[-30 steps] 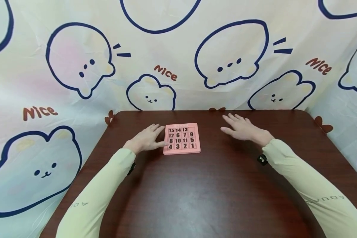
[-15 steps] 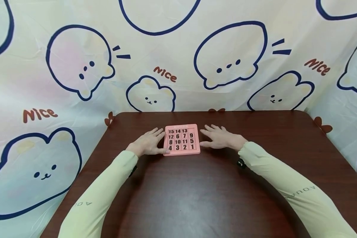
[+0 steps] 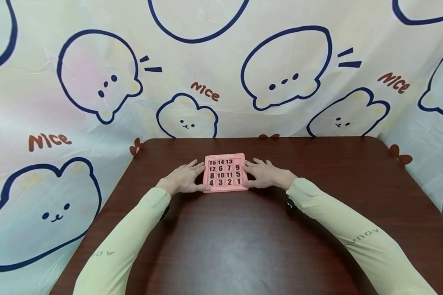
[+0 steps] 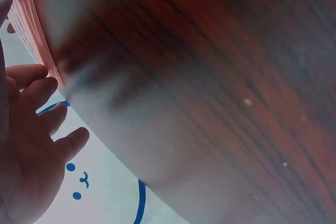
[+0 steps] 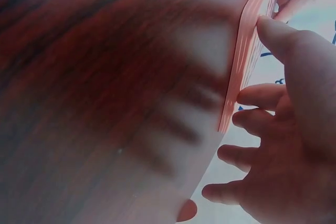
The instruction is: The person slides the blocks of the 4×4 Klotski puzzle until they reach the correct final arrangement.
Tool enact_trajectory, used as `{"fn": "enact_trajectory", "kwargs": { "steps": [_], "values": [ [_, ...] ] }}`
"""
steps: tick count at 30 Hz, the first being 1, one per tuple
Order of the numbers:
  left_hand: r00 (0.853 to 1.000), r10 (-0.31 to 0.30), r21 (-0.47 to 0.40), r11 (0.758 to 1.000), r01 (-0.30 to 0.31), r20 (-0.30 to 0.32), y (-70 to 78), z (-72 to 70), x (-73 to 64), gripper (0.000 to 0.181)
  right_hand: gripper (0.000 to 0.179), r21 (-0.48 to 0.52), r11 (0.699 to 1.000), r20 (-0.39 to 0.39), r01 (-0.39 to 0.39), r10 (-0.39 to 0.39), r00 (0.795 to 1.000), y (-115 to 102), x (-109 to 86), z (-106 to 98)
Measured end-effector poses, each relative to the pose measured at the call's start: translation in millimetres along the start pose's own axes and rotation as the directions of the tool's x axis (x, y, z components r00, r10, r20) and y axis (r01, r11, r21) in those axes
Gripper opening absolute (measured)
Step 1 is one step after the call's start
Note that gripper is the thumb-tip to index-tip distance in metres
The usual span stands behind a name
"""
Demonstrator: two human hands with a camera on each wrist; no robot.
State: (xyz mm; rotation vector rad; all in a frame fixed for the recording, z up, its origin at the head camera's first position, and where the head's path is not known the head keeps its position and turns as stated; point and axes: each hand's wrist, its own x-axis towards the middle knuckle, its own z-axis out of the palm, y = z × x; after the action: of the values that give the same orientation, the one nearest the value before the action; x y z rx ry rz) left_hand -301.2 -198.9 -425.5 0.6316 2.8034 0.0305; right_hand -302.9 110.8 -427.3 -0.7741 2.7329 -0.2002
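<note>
A pink number slide puzzle (image 3: 225, 190) lies flat on the dark brown table in the head view. Black numbers stand on its tiles, and the slot at its top right has no tile. My left hand (image 3: 183, 177) rests at the puzzle's left edge, thumb on the lower left corner, fingers spread. On the opposite side my right hand (image 3: 266, 174) touches the right edge with thumb and index finger. Both wrist views show the puzzle's pink side, at top left in the left wrist view (image 4: 42, 40) and at top right in the right wrist view (image 5: 242, 51).
The brown table (image 3: 221, 237) reaches toward me and to both sides. Behind it and at the sides hangs a pale cloth (image 3: 229, 119) printed with cartoon bears and the word "Nice".
My right hand has moved left, from well apart to touching the puzzle's right edge. My left hand has shifted slightly down along the left edge, its thumb now at the lower corner.
</note>
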Motion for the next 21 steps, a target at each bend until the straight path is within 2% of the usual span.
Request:
{"fn": "enact_trajectory", "kwargs": {
  "steps": [6,11,17,21],
  "values": [
    [1.000,0.012,0.000,1.000,-0.012,-0.002,4.5,-4.0,0.5,0.105,0.079,-0.033,0.999,0.002,0.018,-0.018,1.000,3,-4.0,-4],
    [0.998,0.053,-0.001,0.999,-0.053,-0.027,11.1,2.7,1.0,0.105,0.077,-0.060,0.998,-0.015,0.008,-0.009,1.000,6,-9.6,-1],
    [0.995,0.097,0.031,0.995,-0.096,-0.031,17.4,5.0,-1.2,0.106,0.075,-0.042,0.999,-0.016,0.030,-0.030,0.999,8,-16.7,-3],
    [0.995,0.096,0.043,0.994,-0.096,-0.020,21.2,5.1,-4.4,0.107,0.075,-0.038,0.999,-0.011,0.032,-0.032,0.999,8,-19.8,-1]
  ]
}}
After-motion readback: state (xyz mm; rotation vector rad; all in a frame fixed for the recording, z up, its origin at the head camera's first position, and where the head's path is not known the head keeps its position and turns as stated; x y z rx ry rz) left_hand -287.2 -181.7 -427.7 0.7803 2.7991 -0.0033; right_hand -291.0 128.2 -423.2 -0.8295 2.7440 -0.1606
